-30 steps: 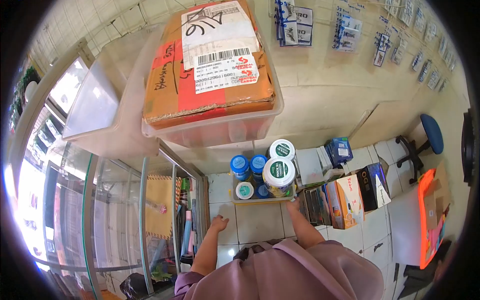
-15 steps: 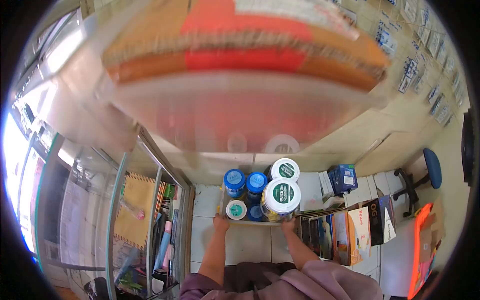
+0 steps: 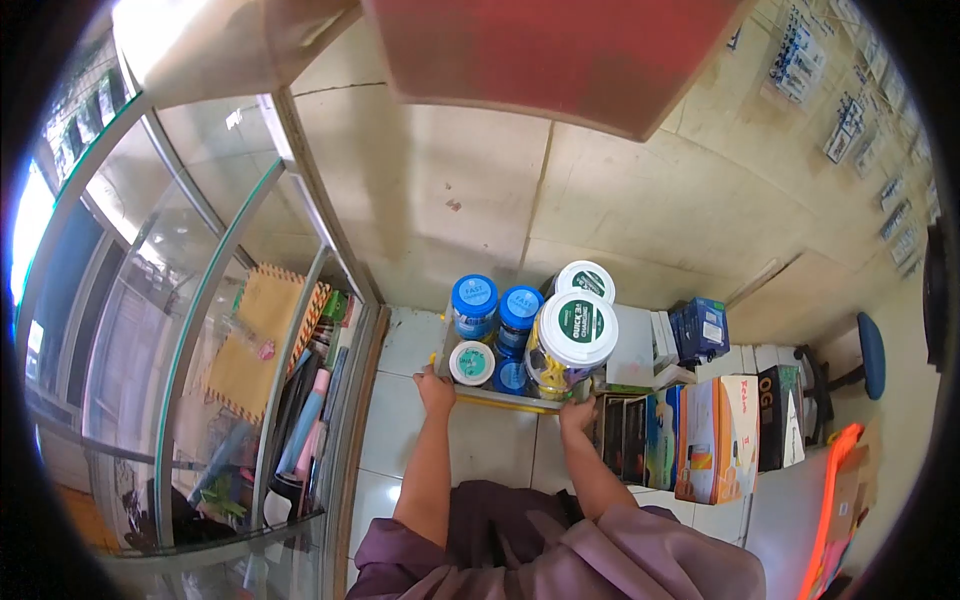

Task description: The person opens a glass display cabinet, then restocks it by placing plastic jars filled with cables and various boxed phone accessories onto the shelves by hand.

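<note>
A shallow tray (image 3: 500, 399) on the tiled floor holds several tubs: blue-lidded jars (image 3: 475, 300), a small white-lidded jar (image 3: 472, 363) and two large white-lidded tubs, the nearer one (image 3: 573, 335) at the tray's right end. At the tray's front left corner is my left hand (image 3: 435, 388), its fingers closed round the edge. My right hand (image 3: 577, 416) grips the front right corner, below the large tub. Both hands' fingertips are partly hidden by the tray.
A glass display case (image 3: 200, 350) with envelopes stands on the left. Overhead hangs the underside of a red-tinted bin (image 3: 540, 60). Right of the tray are upright boxes (image 3: 716, 440), a blue box (image 3: 700, 330), an orange-rimmed container (image 3: 835, 500) and a chair (image 3: 870, 355).
The view has tilted down, and the overhead bin has shifted up. My left hand, earlier off the tray, has moved onto its front left corner. My right hand remains at the right corner.
</note>
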Tool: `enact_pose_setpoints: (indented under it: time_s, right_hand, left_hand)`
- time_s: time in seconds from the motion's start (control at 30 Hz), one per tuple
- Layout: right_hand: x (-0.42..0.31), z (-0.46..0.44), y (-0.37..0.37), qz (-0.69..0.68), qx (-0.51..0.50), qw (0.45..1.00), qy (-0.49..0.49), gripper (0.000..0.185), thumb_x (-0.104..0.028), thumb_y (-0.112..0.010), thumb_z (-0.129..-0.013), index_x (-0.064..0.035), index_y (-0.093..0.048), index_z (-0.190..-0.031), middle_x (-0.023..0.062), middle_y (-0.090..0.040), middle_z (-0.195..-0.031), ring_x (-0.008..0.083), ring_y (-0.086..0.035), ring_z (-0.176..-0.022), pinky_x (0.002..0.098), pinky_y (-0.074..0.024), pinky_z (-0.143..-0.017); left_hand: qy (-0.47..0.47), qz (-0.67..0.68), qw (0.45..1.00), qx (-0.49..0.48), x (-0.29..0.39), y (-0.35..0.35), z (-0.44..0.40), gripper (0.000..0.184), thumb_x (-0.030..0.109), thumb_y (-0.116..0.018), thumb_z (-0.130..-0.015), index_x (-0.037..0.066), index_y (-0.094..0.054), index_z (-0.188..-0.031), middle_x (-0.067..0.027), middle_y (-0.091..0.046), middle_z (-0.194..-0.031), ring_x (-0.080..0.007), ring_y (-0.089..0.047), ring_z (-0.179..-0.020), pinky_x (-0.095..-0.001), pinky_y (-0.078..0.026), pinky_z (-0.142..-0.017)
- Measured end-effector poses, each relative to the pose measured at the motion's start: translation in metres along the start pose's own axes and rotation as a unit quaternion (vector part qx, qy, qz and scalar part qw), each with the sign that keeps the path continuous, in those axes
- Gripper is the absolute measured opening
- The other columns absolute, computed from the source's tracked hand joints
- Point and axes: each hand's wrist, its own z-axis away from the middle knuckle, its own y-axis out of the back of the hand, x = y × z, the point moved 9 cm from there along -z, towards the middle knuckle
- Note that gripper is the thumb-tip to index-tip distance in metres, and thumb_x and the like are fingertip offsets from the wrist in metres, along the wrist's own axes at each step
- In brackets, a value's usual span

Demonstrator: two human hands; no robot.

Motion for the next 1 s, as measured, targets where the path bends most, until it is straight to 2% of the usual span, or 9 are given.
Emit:
enact_pose_setpoints:
  time_s: [0.07, 0.17, 0.23, 0.33, 0.43, 0.57, 0.63, 0.73, 1.0]
  right_hand:
    - [0.004, 0.0, -0.002, 0.013, -0.008, 1.0, 0.022, 0.056, -0.005, -0.064, -0.081, 0.0074, -0.041, -0.131, 0.0375, -0.043, -0.125, 0.0488, -0.047, -0.117, 0.0477, -0.0389, -0.101]
    - [0.003, 0.008, 0.007, -0.017, -0.038, 0.999, -0.011, 0.057, -0.006, -0.064, -0.082, 0.0054, -0.041, -0.133, 0.0376, -0.041, -0.129, 0.0483, -0.047, -0.118, 0.0469, -0.0395, -0.101]
    - [0.012, 0.007, 0.005, 0.016, -0.057, 0.998, -0.034, 0.059, -0.006, -0.064, -0.082, 0.003, -0.04, -0.135, 0.0368, -0.038, -0.132, 0.047, -0.049, -0.117, 0.0462, -0.0424, -0.098]
    - [0.018, 0.008, 0.003, 0.017, -0.074, 0.997, -0.03, 0.061, -0.006, -0.063, -0.083, 0.0002, -0.039, -0.138, 0.0362, -0.036, -0.134, 0.0463, -0.053, -0.113, 0.0453, -0.0459, -0.095]
    - [0.018, 0.019, 0.01, -0.015, -0.084, 0.995, -0.042, 0.057, -0.005, -0.061, -0.082, -0.0033, -0.044, -0.137, 0.0324, -0.043, -0.129, 0.0448, -0.051, -0.115, 0.0441, -0.0429, -0.099]
    - [0.013, 0.034, 0.015, 0.041, -0.12, 0.992, -0.018, 0.059, -0.004, -0.06, -0.082, -0.0039, -0.042, -0.138, 0.0297, -0.038, -0.132, 0.043, -0.058, -0.106, 0.0435, -0.0492, -0.092]
    - [0.002, 0.046, 0.024, 0.066, -0.12, 0.99, 0.039, 0.062, -0.007, -0.063, -0.08, -0.0046, -0.044, -0.139, 0.0245, -0.042, -0.127, 0.0408, -0.059, -0.103, 0.0428, -0.05, -0.091]
    - [-0.003, 0.061, 0.027, 0.067, -0.139, 0.987, 0.051, 0.068, -0.01, -0.067, -0.078, -0.005, -0.042, -0.141, 0.0225, -0.044, -0.124, 0.0402, -0.06, -0.101, 0.0426, -0.0505, -0.089]
    - [0.007, 0.084, 0.0, 0.076, -0.208, 0.97, 0.103, 0.074, -0.015, -0.07, -0.076, -0.0067, -0.04, -0.143, 0.0244, -0.043, -0.125, 0.0401, -0.059, -0.104, 0.0433, -0.0501, -0.091]
  left_hand:
    - [-0.002, -0.035, 0.999, 0.002, 0.002, 0.006, 0.01, 0.046, 0.0, -0.057, -0.079, -0.01, -0.05, -0.123, -0.0317, -0.049, -0.114, -0.0422, -0.051, -0.107, -0.0444, -0.044, -0.096]
    - [0.045, -0.012, 0.999, -0.009, -0.004, 0.019, 0.028, 0.047, 0.001, -0.057, -0.079, -0.008, -0.05, -0.125, -0.0316, -0.049, -0.116, -0.0411, -0.054, -0.106, -0.043, -0.047, -0.093]
    - [0.051, -0.017, 0.998, 0.012, -0.011, 0.023, 0.042, 0.048, 0.002, -0.058, -0.079, -0.007, -0.05, -0.126, -0.0312, -0.05, -0.116, -0.0408, -0.056, -0.105, -0.0425, -0.048, -0.092]
    - [0.079, -0.019, 0.996, 0.027, -0.018, 0.035, 0.062, 0.048, 0.004, -0.058, -0.08, -0.005, -0.051, -0.127, -0.031, -0.05, -0.115, -0.0407, -0.058, -0.102, -0.0423, -0.048, -0.092]
    - [0.089, -0.034, 0.995, 0.036, -0.037, 0.038, 0.079, 0.049, 0.006, -0.059, -0.081, -0.002, -0.051, -0.128, -0.0313, -0.05, -0.116, -0.0412, -0.059, -0.1, -0.0432, -0.048, -0.091]
    - [0.095, -0.048, 0.993, 0.057, -0.064, 0.046, 0.107, 0.051, 0.007, -0.059, -0.08, 0.001, -0.049, -0.13, -0.0329, -0.049, -0.116, -0.0427, -0.059, -0.098, -0.0451, -0.048, -0.09]
    - [0.103, -0.042, 0.991, 0.071, -0.076, 0.052, 0.126, 0.052, 0.007, -0.059, -0.08, 0.001, -0.049, -0.131, -0.0334, -0.05, -0.115, -0.0431, -0.059, -0.098, -0.0451, -0.048, -0.09]
    - [0.132, -0.024, 0.987, 0.089, -0.082, 0.068, 0.155, 0.053, 0.007, -0.059, -0.08, 0.002, -0.046, -0.131, -0.0342, -0.05, -0.114, -0.0436, -0.059, -0.098, -0.0452, -0.049, -0.09]
    - [0.212, -0.011, 0.969, 0.127, -0.115, 0.103, 0.227, 0.058, 0.008, -0.061, -0.079, 0.008, -0.042, -0.134, -0.0332, -0.049, -0.116, -0.0443, -0.057, -0.102, -0.0454, -0.048, -0.092]
